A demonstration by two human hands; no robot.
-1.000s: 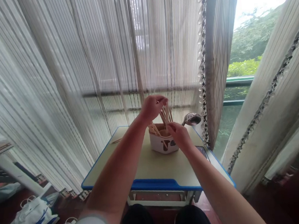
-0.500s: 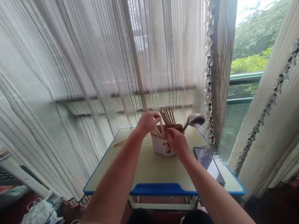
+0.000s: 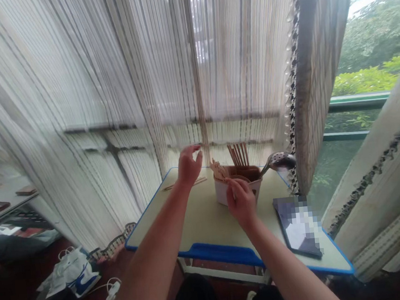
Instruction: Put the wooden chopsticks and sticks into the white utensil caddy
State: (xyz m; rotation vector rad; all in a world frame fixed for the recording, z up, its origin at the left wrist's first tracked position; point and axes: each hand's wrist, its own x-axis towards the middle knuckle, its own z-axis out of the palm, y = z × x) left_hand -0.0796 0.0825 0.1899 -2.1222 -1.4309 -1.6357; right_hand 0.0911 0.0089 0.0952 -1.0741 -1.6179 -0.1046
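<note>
White caddy (image 3: pixel 225 192) of wooden sticks (image 3: pixel 237 155): right hand (image 3: pixel 241 202) fingers pinched at rim, item unclear; left hand (image 3: pixel 189 166) empty, fingers parted, just left.

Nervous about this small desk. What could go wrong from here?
The right hand is at the rim of the white utensil holder, so a hard tug might tip it. The slotted metal spoon leans out sideways and could drop. The phone lies near the desk's edge, where a falling utensil might hit it.
</note>
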